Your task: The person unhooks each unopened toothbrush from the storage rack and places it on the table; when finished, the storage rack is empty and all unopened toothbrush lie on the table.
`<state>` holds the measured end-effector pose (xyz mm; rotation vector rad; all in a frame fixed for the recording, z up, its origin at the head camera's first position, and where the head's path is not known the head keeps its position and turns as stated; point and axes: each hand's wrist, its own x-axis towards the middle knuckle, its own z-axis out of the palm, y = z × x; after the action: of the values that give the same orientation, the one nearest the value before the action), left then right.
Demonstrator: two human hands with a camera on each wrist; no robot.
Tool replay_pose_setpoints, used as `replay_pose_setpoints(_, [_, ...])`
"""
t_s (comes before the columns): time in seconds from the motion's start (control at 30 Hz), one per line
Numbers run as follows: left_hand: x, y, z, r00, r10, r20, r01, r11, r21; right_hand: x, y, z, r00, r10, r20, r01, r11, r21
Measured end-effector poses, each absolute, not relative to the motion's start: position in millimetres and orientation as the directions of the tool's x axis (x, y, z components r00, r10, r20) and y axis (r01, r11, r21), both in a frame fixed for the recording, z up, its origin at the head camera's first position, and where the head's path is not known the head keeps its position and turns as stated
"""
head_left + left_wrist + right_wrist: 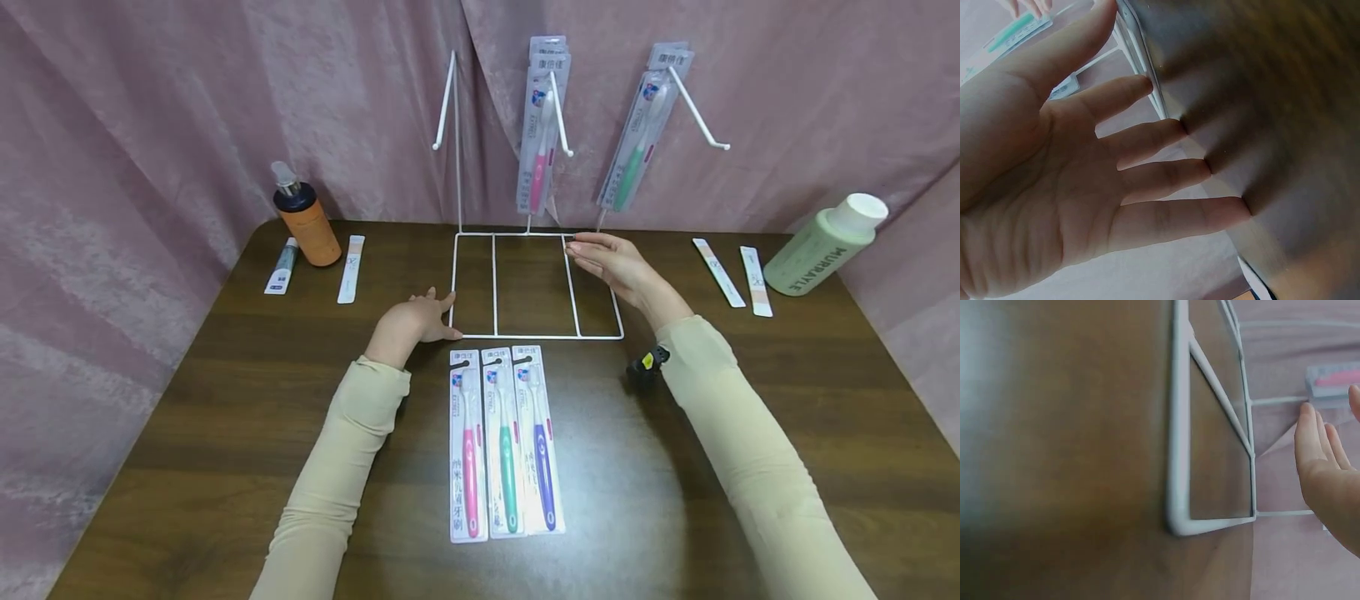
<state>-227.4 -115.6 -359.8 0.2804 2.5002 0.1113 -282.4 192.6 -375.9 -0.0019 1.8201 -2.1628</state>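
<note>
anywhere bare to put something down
The table is bare between the flat toothbrush packs and the right sleeve, front left beyond the left sleeve, and front right beyond the right sleeve. Crowded: back left around the orange bottle, back right by the green bottle, and back middle, at the wire rack.

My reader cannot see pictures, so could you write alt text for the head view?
A person's left hand is at the left edge of a white wire rack on a table, the right hand over its right part. Three packaged toothbrushes, pink, green and purple, lie in front; others hang from the rack's middle and right hooks.
</note>
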Motion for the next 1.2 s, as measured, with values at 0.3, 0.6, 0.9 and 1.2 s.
replay_pose_setpoints(0.3, [-224,-114,-361,-0.78,0.231,-0.581,0.174,0.973,0.153,-319,173,-365,-0.974,-0.136,-0.184,0.201,-0.123,-0.972])
replay_pose_setpoints(0.6, [-227,-112,-359,-0.788,0.228,-0.572,0.188,0.974,0.129,-336,146,-347,-0.984,-0.099,-0.149,0.136,0.129,-0.982])
replay_pose_setpoints(0.9, [-228,-114,-357,-0.791,0.225,-0.569,0.18,0.974,0.135,-338,130,-336,-0.994,-0.085,-0.071,0.062,0.108,-0.992])
replay_pose_setpoints(1.2, [-226,-118,-358,-0.788,0.214,-0.578,0.154,0.976,0.152,-325,116,-333,-0.977,-0.215,-0.007,-0.05,0.258,-0.965])
